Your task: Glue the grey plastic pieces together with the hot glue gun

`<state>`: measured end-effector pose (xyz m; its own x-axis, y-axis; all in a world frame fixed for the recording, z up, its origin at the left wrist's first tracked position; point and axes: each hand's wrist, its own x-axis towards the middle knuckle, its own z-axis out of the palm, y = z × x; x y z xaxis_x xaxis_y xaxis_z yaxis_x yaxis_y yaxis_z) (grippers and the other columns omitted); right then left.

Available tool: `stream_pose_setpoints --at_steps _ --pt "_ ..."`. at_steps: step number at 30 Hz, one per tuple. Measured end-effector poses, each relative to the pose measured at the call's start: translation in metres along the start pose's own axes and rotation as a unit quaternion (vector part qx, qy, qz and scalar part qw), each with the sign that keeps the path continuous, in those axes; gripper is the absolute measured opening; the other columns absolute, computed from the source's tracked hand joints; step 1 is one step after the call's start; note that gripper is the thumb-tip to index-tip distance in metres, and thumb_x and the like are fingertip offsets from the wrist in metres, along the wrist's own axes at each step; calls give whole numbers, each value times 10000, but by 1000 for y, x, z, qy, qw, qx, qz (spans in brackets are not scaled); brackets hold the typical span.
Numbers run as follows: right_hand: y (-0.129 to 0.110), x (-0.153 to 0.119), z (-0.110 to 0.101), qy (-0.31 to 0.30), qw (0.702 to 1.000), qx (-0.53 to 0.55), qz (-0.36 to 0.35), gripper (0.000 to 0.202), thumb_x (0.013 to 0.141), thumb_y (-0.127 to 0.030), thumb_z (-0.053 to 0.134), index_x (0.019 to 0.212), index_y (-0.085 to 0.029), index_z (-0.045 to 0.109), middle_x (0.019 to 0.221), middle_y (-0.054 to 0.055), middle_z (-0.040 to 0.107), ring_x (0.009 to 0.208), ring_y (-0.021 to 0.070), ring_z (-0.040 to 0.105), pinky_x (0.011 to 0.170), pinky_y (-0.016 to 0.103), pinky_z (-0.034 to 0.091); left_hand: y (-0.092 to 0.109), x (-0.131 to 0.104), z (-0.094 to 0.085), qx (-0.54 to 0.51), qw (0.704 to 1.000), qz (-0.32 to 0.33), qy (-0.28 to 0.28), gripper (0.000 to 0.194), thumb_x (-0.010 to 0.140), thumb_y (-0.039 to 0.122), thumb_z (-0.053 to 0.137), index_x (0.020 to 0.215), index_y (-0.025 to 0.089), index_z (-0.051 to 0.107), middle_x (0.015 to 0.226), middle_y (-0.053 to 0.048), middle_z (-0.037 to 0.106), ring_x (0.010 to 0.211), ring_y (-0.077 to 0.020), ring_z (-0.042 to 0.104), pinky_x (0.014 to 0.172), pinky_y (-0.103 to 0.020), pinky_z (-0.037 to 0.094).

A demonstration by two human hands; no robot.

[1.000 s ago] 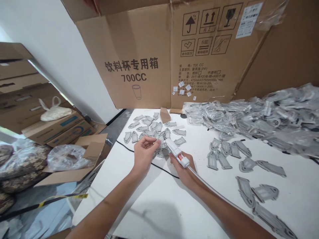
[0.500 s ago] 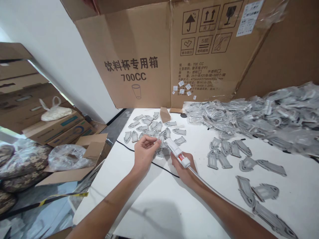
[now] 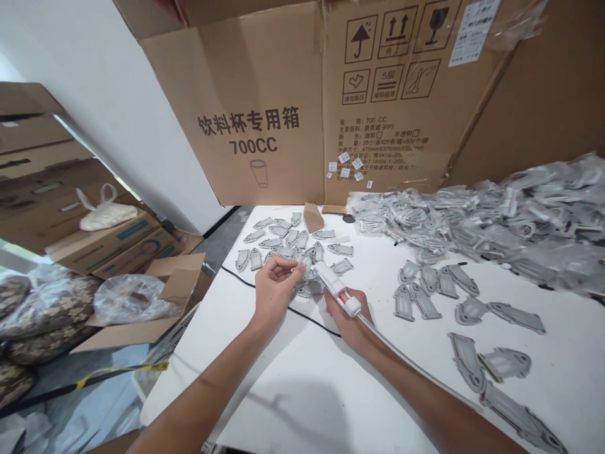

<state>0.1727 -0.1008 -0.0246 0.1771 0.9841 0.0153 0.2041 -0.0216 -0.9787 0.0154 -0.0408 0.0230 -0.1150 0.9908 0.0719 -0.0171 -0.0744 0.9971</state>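
Observation:
My left hand [image 3: 275, 287] is closed in a pinch on a small grey plastic part [image 3: 307, 257], held over a loose cluster of similar parts. In my right hand [image 3: 352, 315] lies a white dispensing syringe [image 3: 332, 281] with a red band and a pale hose [image 3: 401, 353] running back along the forearm. The syringe's front end points at the pinched part; whether they touch cannot be made out. Around both hands, flat grey parts [image 3: 255, 235] with pointed ends lie spread on the white table [image 3: 265, 378].
A large cardboard box [image 3: 265, 75] stands behind the table. Bagged parts [image 3: 472, 214] are heaped at the back right, with loose grey parts [image 3: 428, 280] before them. A black cable [image 3: 312, 321] crosses the table. Open cartons [image 3: 182, 284] and bags [image 3: 42, 309] stand at the left.
Hardly anything differs. Both hands, the syringe and the pinched part keep their places, with only a very slight shift of the camera view.

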Motion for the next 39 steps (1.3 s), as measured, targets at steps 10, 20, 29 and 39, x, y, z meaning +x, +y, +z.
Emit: stream_pose_setpoints --at_steps 10,20,29,39 --pt "-10 -2 -2 -1 1000 6 18 487 924 -605 598 648 -215 504 562 -20 487 541 136 435 522 276 335 -7 4 -3 27 999 33 -6 262 732 369 897 809 211 703 827 -41 716 805 -185 674 772 -302 531" --pt "-19 -3 -5 -12 994 21 103 443 867 -573 617 607 -242 477 457 -57 364 444 117 317 440 289 219 2 8 -16 194 948 243 -72 72 868 208 706 828 259 736 876 -44 741 914 -242 697 876 -365 514" --pt "-13 0 -4 -18 993 32 110 383 849 -478 643 584 -244 494 428 -67 341 430 116 306 442 288 227 2 14 -15 162 960 216 -73 68 886 284 738 939 243 729 940 -49 738 910 -213 690 881 -330 521" --pt "1 1 -3 -6 995 91 37 453 876 -633 688 775 -196 623 621 -6 552 512 125 404 454 269 280 -2 20 -15 71 992 74 -79 503 821 392 839 1250 225 640 914 -34 749 887 -184 711 884 -325 556"
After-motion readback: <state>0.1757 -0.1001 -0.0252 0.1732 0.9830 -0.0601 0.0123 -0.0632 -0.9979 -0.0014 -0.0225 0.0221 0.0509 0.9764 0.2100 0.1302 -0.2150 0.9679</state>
